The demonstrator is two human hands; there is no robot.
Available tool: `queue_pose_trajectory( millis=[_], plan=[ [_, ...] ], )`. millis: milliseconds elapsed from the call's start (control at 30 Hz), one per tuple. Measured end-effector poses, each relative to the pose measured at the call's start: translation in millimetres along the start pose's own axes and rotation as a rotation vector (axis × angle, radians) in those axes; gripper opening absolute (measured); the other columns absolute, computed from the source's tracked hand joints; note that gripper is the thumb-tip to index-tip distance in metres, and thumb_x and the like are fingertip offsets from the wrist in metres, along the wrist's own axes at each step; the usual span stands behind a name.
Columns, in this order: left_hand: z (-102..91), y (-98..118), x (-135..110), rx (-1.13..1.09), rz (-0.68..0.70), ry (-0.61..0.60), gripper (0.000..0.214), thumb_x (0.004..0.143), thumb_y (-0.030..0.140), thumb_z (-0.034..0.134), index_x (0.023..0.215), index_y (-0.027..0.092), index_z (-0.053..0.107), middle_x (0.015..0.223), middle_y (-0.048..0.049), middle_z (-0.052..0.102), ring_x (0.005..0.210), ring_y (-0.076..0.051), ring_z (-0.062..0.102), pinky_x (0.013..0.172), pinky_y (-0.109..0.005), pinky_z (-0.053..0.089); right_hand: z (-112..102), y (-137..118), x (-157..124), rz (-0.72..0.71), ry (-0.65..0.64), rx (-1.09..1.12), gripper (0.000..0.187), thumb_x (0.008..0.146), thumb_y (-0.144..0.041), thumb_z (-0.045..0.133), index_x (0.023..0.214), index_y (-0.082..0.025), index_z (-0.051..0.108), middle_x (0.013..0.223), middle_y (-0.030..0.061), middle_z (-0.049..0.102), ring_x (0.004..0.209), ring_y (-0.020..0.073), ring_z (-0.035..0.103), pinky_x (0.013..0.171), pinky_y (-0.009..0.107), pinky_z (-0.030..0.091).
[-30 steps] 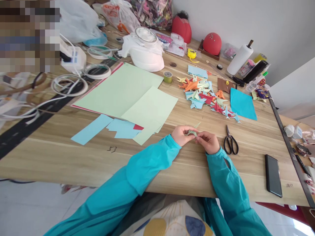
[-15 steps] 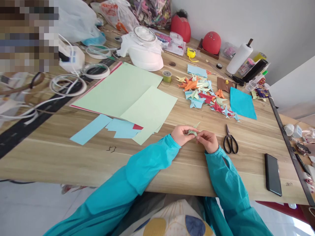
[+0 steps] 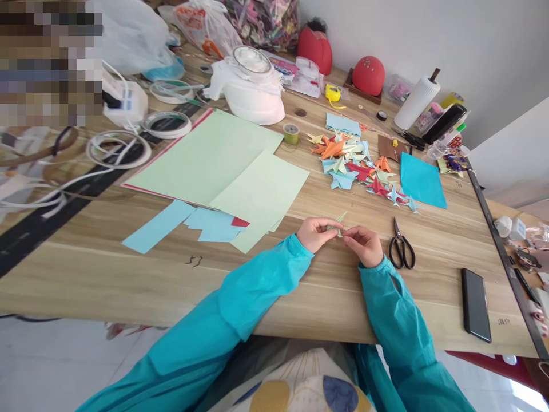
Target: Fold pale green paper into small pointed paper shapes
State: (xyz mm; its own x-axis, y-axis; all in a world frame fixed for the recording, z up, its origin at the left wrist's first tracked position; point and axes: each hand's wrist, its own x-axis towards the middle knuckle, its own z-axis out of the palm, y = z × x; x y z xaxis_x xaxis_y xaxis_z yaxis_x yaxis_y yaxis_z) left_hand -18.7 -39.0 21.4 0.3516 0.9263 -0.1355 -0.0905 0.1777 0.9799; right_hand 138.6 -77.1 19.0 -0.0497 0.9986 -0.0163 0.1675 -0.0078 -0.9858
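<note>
My left hand (image 3: pixel 314 233) and my right hand (image 3: pixel 365 244) meet over the wooden table (image 3: pixel 128 274), both pinched on a small pale green folded paper piece (image 3: pixel 338 224) held between them. One thin pointed tip of the paper sticks up and away from my fingers. Both forearms in teal sleeves rest on the table's near edge. Black scissors (image 3: pixel 401 247) lie just to the right of my right hand.
Large pale green sheets (image 3: pixel 223 160) and light blue paper scraps (image 3: pixel 180 224) lie to the left. A pile of folded paper figures (image 3: pixel 355 166), a teal sheet (image 3: pixel 422 181), a black phone (image 3: pixel 475 304), tape rolls (image 3: pixel 119 147) and a white paper roll (image 3: pixel 417 103) surround the work spot.
Both hands stay in place on the folded paper, with only slight finger shifts. The view has barely moved.
</note>
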Motion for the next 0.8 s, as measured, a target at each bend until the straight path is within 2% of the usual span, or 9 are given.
queue_pose_trajectory(
  millis=[133, 300, 600, 800],
  plan=[
    [-1.0, -8, 2, 0.044, 0.044, -0.007, 0.021, 0.063, 0.023, 0.067, 0.081, 0.013, 0.071, 0.063, -0.0024, 0.066, 0.051, -0.010, 0.056, 0.052, -0.022, 0.048, 1, 1, 0, -0.029, -0.014, -0.006, 0.026, 0.069, -0.044, 0.066, 0.071, -0.018, 0.061, 0.057, 0.0009, 0.062, 0.052, 0.0122, 0.055, 0.053, 0.026, 0.046],
    [-3.2, -14, 3, 0.113, 0.076, -0.014, 0.026, 0.061, 0.023, 0.070, 0.084, 0.013, 0.071, 0.064, -0.0025, 0.066, 0.053, -0.010, 0.056, 0.053, -0.021, 0.048, 1, 1, 1, -0.034, -0.031, 0.004, 0.026, 0.071, -0.042, 0.065, 0.070, -0.017, 0.060, 0.056, 0.0000, 0.061, 0.052, 0.0116, 0.055, 0.054, 0.025, 0.046],
    [-1.7, -9, 3, 0.061, 0.052, -0.024, 0.028, 0.055, 0.014, 0.070, 0.083, 0.011, 0.070, 0.074, -0.0051, 0.068, 0.063, -0.013, 0.060, 0.063, -0.024, 0.049, 2, -1, 1, -0.015, 0.010, 0.004, 0.026, 0.070, -0.043, 0.065, 0.071, -0.017, 0.059, 0.056, -0.0001, 0.061, 0.052, 0.0118, 0.055, 0.054, 0.026, 0.046],
    [-2.3, -6, 2, 0.060, 0.072, 0.025, 0.028, 0.055, 0.015, 0.071, 0.083, 0.012, 0.070, 0.079, -0.0055, 0.068, 0.063, -0.012, 0.059, 0.066, -0.025, 0.050, 2, 0, 1, -0.018, 0.048, 0.017, 0.026, 0.070, -0.043, 0.065, 0.069, -0.017, 0.058, 0.055, -0.0002, 0.061, 0.051, 0.0113, 0.055, 0.052, 0.025, 0.044]
  ],
)
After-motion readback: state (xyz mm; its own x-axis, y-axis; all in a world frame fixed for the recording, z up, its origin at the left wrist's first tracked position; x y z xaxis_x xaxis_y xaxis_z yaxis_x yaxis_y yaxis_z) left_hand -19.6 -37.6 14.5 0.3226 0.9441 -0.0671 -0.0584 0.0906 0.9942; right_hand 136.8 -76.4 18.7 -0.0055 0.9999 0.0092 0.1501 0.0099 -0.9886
